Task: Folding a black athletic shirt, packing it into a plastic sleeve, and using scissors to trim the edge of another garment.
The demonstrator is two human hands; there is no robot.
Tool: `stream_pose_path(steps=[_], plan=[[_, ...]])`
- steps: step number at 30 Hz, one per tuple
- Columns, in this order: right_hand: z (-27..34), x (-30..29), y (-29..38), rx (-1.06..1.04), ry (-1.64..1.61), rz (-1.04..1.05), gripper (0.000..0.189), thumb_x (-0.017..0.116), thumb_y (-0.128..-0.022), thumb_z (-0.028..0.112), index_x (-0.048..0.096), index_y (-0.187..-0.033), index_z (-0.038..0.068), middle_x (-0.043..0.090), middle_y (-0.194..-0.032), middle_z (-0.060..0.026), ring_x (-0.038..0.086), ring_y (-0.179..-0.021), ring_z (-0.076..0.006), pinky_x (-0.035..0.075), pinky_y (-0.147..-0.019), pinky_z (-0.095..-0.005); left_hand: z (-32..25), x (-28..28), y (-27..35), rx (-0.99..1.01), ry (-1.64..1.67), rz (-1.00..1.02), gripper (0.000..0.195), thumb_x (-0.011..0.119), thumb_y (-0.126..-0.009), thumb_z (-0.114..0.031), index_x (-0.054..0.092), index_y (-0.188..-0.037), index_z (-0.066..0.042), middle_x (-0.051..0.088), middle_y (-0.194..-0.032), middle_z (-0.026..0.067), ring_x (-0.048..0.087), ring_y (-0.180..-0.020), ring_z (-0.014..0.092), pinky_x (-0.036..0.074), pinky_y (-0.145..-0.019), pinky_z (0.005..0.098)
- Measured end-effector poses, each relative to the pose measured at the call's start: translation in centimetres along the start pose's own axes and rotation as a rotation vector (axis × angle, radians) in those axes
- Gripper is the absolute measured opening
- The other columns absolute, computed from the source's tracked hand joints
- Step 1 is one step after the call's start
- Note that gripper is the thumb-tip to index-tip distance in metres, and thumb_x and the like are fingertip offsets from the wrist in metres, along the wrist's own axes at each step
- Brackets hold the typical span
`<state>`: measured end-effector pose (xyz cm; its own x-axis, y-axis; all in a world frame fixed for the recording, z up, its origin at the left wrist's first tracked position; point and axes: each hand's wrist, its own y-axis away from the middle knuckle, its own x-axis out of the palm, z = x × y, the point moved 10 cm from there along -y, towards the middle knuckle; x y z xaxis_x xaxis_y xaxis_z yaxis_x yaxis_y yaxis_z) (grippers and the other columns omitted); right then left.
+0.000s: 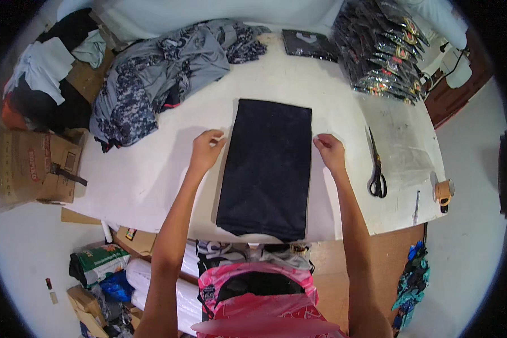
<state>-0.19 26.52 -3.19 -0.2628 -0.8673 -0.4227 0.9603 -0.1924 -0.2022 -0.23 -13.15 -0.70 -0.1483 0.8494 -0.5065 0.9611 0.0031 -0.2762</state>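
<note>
A dark, almost black cloth garment (267, 169), folded into a long rectangle, lies flat on the white table (177, 169) before me. My left hand (208, 148) is just off its upper left side, fingers curled with a gap between thumb and fingertips, holding nothing. Off the upper right side is my right hand (330, 150), its fingers bent towards the thumb; I cannot tell whether the tips touch, and no object shows in it. Black-handled scissors (377, 169) lie further right, blades pointing away from me.
Grey and camouflage garments (164, 72) are heaped at the back left. Black garments in clear plastic bags (380, 55) are stacked at the back right, beside one bagged garment (308, 44). Clear plastic (401, 148) and a mug (443, 190) are at the right; a cardboard box (34, 164) stands left.
</note>
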Motion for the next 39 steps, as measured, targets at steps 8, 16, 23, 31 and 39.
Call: stream_pose_path(steps=[8,16,23,31,39], plan=[[-3.3,2.5,-10.2,0.102,0.239,-0.014,0.036,0.075,-0.078,0.039,0.075,-0.089,0.005,0.073,-0.084,-0.0133,0.071,-0.082,-0.0261,0.054,-0.076,-0.0355,5.0,6.0,-12.4,-0.201,-0.146,0.070,0.038,0.071,-0.081,-0.039,0.073,-0.080,-0.001,0.070,-0.078,0.0180,0.070,-0.077,0.030,0.053,-0.072,0.0376],[-3.3,3.3,-12.8,0.100,0.402,0.024,0.033,0.076,-0.074,0.042,0.077,-0.086,0.011,0.071,-0.088,-0.0113,0.069,-0.085,-0.0275,0.052,-0.078,-0.0394,7.6,8.2,-16.8,-0.375,-0.151,0.269,0.027,0.080,-0.071,-0.028,0.073,-0.074,-0.002,0.071,-0.074,0.0143,0.069,-0.071,0.025,0.052,-0.068,0.0356],[-2.9,3.1,-12.9,0.004,0.405,0.027,0.027,0.081,-0.069,0.030,0.076,-0.090,0.013,0.069,-0.088,-0.0126,0.067,-0.085,-0.0280,0.052,-0.079,-0.0413,6.2,8.5,-17.4,-0.204,-0.255,0.308,0.028,0.087,-0.062,-0.019,0.073,-0.082,-0.004,0.070,-0.078,0.0093,0.065,-0.071,0.019,0.052,-0.067,0.0315],[-2.5,5.6,-14.6,0.025,0.284,0.279,0.019,0.079,-0.072,0.015,0.073,-0.087,0.004,0.068,-0.087,-0.0146,0.068,-0.077,-0.0259,0.054,-0.072,-0.0349,5.1,8.9,-18.7,-0.119,-0.304,0.440,0.027,0.087,-0.061,-0.012,0.073,-0.083,-0.003,0.071,-0.080,0.0093,0.067,-0.072,0.019,0.052,-0.066,0.0307],[7.2,0.2,-15.0,-0.337,0.155,-0.019,0.015,0.076,-0.077,0.007,0.070,-0.090,0.003,0.064,-0.086,-0.0116,0.062,-0.067,-0.0201,0.051,-0.063,-0.0332,-5.2,2.0,-20.7,0.222,-0.163,0.107,0.021,0.083,-0.066,-0.013,0.072,-0.082,-0.004,0.069,-0.073,0.0100,0.063,-0.062,0.018,0.049,-0.060,0.0337]])
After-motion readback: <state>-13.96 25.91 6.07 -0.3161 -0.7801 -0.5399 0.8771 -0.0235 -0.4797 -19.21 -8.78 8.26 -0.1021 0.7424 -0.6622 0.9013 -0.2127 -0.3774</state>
